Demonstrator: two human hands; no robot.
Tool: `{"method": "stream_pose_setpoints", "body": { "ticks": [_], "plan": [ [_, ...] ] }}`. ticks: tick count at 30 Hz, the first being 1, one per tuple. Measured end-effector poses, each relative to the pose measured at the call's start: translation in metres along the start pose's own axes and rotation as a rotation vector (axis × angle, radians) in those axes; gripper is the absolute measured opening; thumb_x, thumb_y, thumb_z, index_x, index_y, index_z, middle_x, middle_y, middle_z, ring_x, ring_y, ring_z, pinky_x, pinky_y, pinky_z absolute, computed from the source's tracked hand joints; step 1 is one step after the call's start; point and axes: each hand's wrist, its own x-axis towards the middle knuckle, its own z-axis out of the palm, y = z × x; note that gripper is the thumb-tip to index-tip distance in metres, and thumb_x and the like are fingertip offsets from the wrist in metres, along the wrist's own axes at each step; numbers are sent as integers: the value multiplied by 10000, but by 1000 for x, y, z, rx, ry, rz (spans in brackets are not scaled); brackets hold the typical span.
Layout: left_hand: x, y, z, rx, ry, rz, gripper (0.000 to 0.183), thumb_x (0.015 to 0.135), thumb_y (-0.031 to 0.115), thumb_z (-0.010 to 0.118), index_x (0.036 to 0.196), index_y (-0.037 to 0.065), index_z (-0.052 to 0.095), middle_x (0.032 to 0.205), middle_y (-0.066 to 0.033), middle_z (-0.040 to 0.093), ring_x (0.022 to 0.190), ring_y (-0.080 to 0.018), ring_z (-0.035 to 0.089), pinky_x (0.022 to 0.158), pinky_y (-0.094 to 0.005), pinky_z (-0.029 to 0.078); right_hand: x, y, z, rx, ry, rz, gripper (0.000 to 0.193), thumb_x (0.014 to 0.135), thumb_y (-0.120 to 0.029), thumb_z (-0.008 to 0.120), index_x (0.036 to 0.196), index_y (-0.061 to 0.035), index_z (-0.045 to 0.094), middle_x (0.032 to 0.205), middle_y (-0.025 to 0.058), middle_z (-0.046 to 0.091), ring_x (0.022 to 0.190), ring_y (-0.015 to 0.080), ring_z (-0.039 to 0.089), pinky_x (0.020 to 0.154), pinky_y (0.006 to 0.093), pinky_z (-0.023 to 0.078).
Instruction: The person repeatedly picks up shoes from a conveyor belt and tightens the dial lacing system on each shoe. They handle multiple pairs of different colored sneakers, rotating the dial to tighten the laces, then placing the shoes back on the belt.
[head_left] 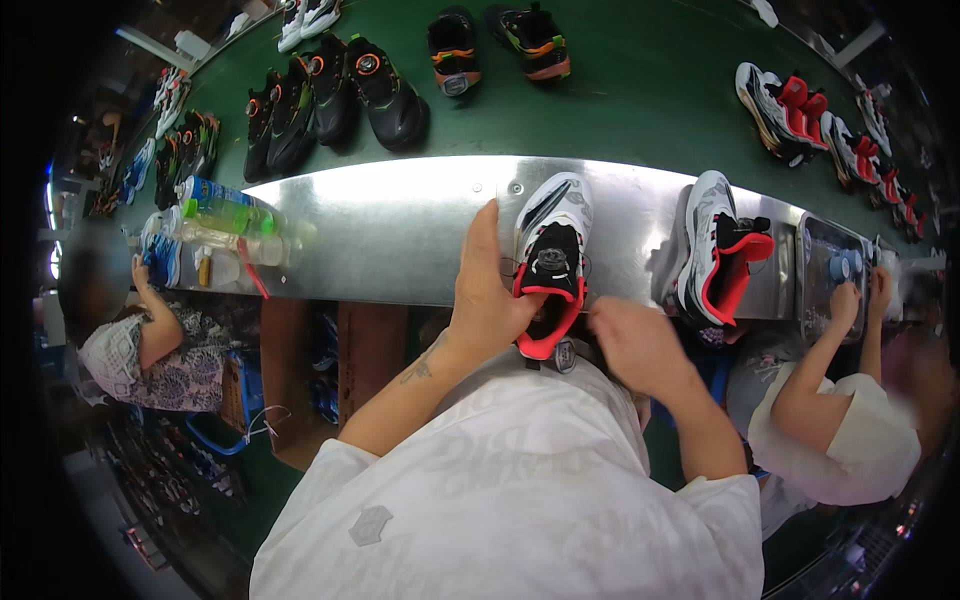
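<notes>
The left hand (487, 308) has its thumb at the red-lined opening of a white, black and red shoe (555, 230), forefinger stretched alongside; whether it clamps, I can't tell, nor whether the blurred right hand (637, 345), curled near the heel, grips anything. The shoe points away across the metal ledge (395, 220), heel at the near edge; rightward stands a similar shoe (708, 240), beyond, black shoes (388, 100) on the green table (640, 100)

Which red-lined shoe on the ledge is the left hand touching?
The shoe straight ahead: the left hand meets its collar; the shoe farther right is untouched.
</notes>
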Motion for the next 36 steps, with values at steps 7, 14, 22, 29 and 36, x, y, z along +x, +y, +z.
{"method": "stream_pose_setpoints", "body": {
  "ticks": [7,14,22,29,36],
  "plan": [
    [4,-3,14,-147,-132,-174,562,812,10,852,1343,-22,672,1251,-157,726,1028,-306,754,866,-379,601,73,-29,-51,-79,0,-356,183,1004,-124,672,1156,-21,662,1087,162,705,960,375,710,827,475,574],
    [6,-16,22,-57,-109,-136,501,795,-4,709,1293,-60,690,1285,-212,700,1031,-465,721,882,-480,606,104,-32,-33,-519,-396,-60,301,964,-302,758,1038,-20,683,1037,155,678,1024,333,703,777,451,594],
    [5,-14,20,-44,-106,-98,479,808,-46,652,1286,-46,688,1267,-220,698,1008,-470,723,850,-502,607,94,-26,-41,-473,-187,-339,288,963,-319,747,999,-39,689,989,117,672,947,323,685,735,473,568],
    [5,-15,20,9,-140,-90,505,794,-57,656,1299,-51,670,1260,-229,695,998,-471,721,845,-502,609,88,-21,-36,-384,-18,-347,294,974,-319,723,1018,-33,669,945,130,708,914,352,684,759,477,563],
    [17,-13,13,13,-179,-135,469,780,-18,694,1246,-61,699,1164,-258,722,992,-496,713,861,-523,599,77,-39,-38,-269,-21,-229,524,882,-292,801,1291,-3,647,1277,194,674,1150,375,654,891,474,571]
  ]
}}
